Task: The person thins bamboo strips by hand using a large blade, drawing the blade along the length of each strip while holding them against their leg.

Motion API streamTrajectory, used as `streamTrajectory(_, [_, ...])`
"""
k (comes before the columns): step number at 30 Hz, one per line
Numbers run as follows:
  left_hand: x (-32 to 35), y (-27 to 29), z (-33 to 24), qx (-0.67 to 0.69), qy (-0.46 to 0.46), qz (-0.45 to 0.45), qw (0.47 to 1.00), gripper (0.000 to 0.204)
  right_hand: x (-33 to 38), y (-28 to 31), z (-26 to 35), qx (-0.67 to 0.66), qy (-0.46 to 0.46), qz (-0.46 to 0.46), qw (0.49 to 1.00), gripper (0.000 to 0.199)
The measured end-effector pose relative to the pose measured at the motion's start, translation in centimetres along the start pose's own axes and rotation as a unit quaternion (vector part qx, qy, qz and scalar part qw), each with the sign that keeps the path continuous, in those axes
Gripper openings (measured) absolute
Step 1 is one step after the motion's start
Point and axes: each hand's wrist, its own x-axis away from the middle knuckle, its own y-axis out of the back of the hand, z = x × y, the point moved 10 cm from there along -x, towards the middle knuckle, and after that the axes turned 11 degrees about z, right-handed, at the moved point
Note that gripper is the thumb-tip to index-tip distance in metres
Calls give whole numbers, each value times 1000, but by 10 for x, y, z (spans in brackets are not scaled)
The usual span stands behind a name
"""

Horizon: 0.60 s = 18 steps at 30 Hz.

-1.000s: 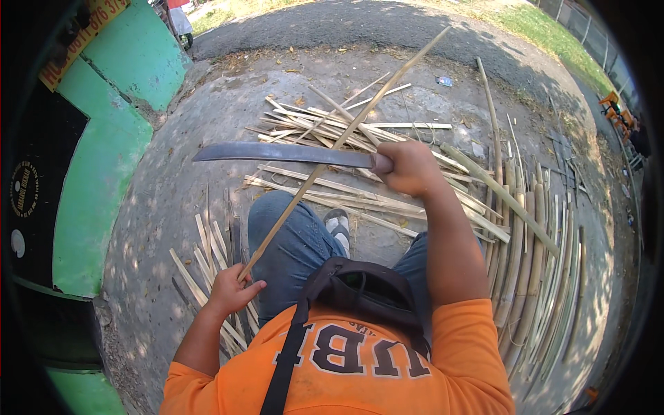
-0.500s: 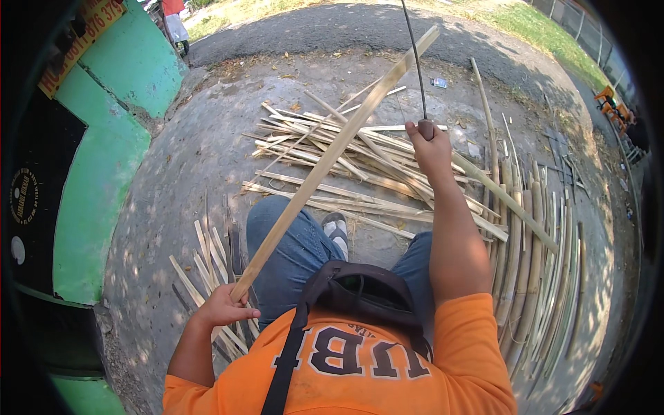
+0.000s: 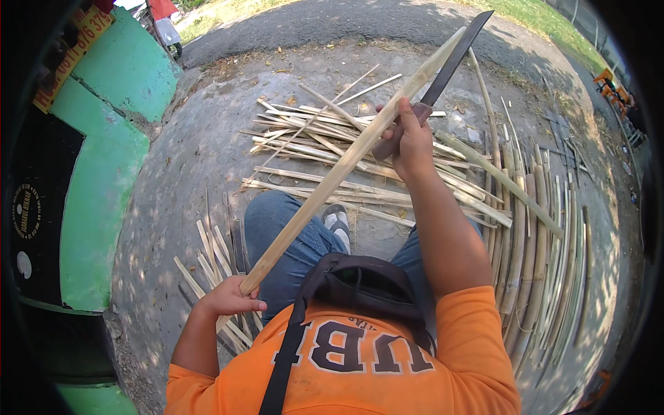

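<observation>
My left hand [image 3: 230,299] grips the near end of a long pale bamboo strip [image 3: 346,164] that slants up and away to the upper right. My right hand [image 3: 409,142] is closed around the wooden handle of a long dark-bladed machete [image 3: 456,59]. The blade lies close beside the far part of the strip, pointing up and to the right. My knees in blue jeans [image 3: 294,238] sit below the strip, with a grey shoe [image 3: 337,221] between them.
A loose heap of split bamboo strips [image 3: 325,149] lies on the concrete ahead. Longer bamboo slats [image 3: 536,256] are stacked along my right. Short cut pieces [image 3: 207,252] lie by my left knee. A green wall [image 3: 97,180] curves on the left.
The machete went from lying level across the strip, to raised high, to now lowered alongside the strip's far part. My left hand has kept hold of the strip's near end.
</observation>
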Motion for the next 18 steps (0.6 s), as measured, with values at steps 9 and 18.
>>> streamTrajectory(9, [-9,17,-9,-54,57,-98,992,38,6,21,-3,65,-39,-101,992,29])
streamTrajectory(18, [13,29,-46,-338,-67,-387,855,31,12,8,-2,92,-61,-93,989,32])
